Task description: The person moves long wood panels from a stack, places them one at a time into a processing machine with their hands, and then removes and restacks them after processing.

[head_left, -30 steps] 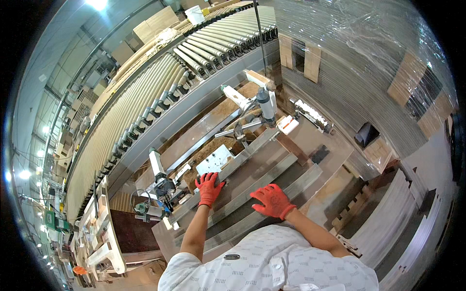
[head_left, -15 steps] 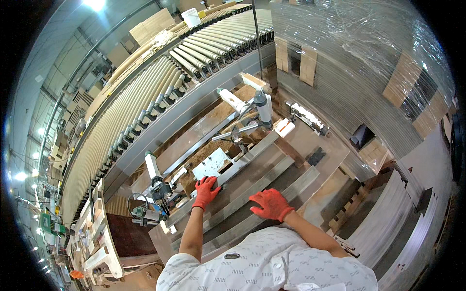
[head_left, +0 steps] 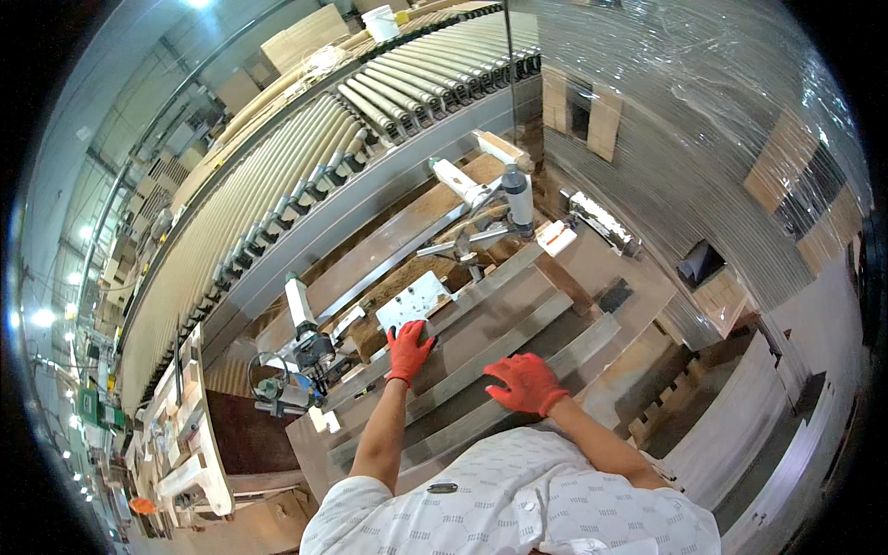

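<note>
My left hand, in a red glove with dark fingertips, reaches to the near edge of a pale metal plate on the machine. Its fingers are apart, and nothing shows in them. Over the grey rails to the right hovers my right hand, also red-gloved. Its fingers bend loosely with the thumb apart, and I see nothing held. Long grey rails run diagonally beneath both hands across the brown machine bed. A black and white clamp-like cylinder unit stands left of my left hand; another upright cylinder rises beyond the plate.
Behind the machine runs a roller conveyor. A tall stack of boards wrapped in clear film blocks the far right. A wooden workbench with loose pieces stands at the left. Brown dust lies among the machine parts.
The view has shifted slightly, moving the machine to the right in the picture. Both hands keep nearly the same places over the machine, still without anything visible in them.
</note>
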